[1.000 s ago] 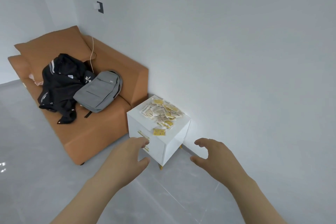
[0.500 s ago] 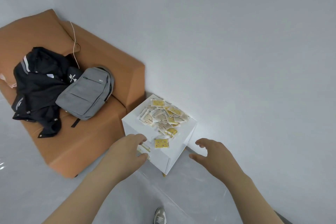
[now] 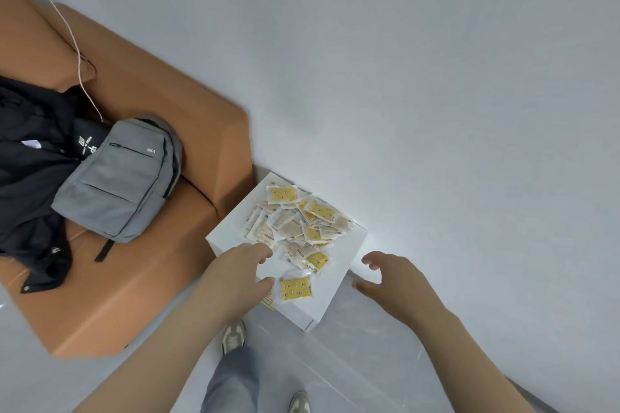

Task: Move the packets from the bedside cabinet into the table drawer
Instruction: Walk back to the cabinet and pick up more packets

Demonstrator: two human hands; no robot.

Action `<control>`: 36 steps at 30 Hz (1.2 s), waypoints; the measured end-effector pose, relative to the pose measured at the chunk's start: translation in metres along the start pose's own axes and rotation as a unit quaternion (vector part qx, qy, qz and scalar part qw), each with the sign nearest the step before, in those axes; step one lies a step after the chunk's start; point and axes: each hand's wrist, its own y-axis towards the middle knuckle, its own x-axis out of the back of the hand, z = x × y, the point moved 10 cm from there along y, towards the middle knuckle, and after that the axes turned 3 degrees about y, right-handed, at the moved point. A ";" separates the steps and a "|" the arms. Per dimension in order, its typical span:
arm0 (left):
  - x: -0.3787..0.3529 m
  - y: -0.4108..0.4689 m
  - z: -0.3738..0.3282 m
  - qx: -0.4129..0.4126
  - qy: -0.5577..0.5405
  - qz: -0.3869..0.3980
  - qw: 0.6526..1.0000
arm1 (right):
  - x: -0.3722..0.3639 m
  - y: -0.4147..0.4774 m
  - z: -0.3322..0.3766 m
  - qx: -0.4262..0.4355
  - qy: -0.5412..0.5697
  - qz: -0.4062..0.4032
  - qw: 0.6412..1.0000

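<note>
A white bedside cabinet (image 3: 349,251) stands against the wall beside a sofa. On its top lies a loose pile of several yellow and beige packets (image 3: 298,225), with one yellow packet (image 3: 296,288) lying apart near the front edge. My left hand (image 3: 240,273) hovers over the cabinet's front left part, fingers and thumb spread, just left of the single packet and holding nothing. My right hand (image 3: 391,282) is held off the cabinet's right edge, fingers loosely curved and empty. The table drawer is not in view.
An orange sofa (image 3: 161,265) sits left of the cabinet with a grey backpack (image 3: 117,178) and a black jacket (image 3: 27,178) on it. A plain wall (image 3: 436,77) runs behind. My legs and shoes (image 3: 233,339) stand on the grey tiled floor.
I have stepped closer and look more steeply down. Both hands have advanced: the left now over the cabinet top by the packets, the right beside its right edge.
</note>
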 end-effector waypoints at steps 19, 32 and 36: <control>-0.087 0.201 0.095 -0.065 0.083 0.200 0.974 | -0.097 0.173 -0.020 -0.164 -0.012 0.083 0.983; -0.241 0.249 0.122 -0.020 0.112 0.227 0.967 | -0.214 0.264 -0.093 -0.162 -0.038 0.131 0.977; -0.281 0.258 0.120 -0.031 0.117 0.215 0.969 | -0.241 0.286 -0.107 -0.148 -0.029 0.108 0.983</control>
